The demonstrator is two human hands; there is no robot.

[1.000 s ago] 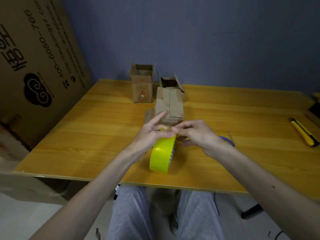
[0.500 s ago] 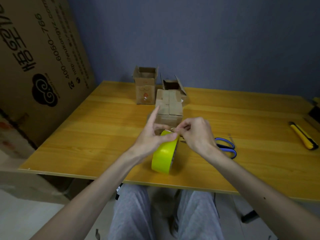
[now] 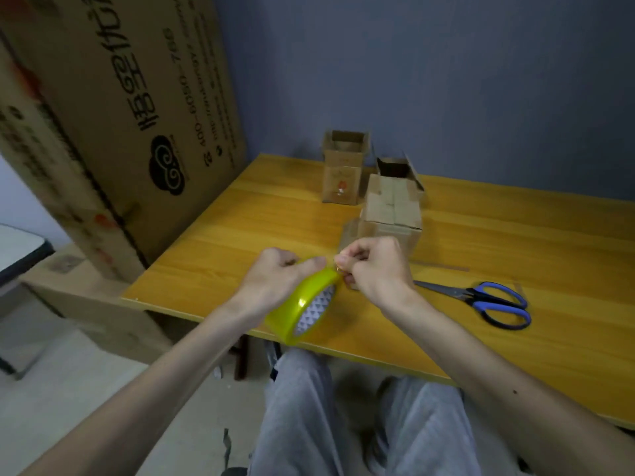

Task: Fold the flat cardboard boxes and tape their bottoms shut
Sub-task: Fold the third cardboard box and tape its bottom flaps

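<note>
Judging the tape roll (image 3: 292, 300) first: a light, stiff ring with a glossy yellow outer face, so probably slick except where adhesive is exposed. We'd hold it by rim and core, not by squeezing the face. It's on edge, tilted, lifted over the near edge of the table (image 3: 220, 242), just in front of the folded box (image 3: 391, 214).

The left hand (image 3: 275, 280) grips the roll from above, fingers curled over the top of the rim and thumb side toward the right hand. It's a firm wrap, not a fingertip hold.

The right hand (image 3: 374, 266) is closed down narrow, its fingertips (image 3: 340, 261) pinched together at the roll's upper edge. We read that as picking for the free end. Whether the end is actually lifted is too small to tell.

The folded box sits flaps-up with the centre seam showing, and we see no tape on it. It's thin corrugated card, so we expect it to be light, easy to dent and springy at the flaps. It likely needs one hand pressing the seam flat while the strip goes on.

Two open boxes stand behind it, a taller box (image 3: 343, 176) and a rear box (image 3: 400, 170) touching the folded one. Blue-handled scissors (image 3: 491, 300) lie to the right, apart from both hands — handy for the cut. A big printed carton (image 3: 137, 97) leans at the left.
</note>
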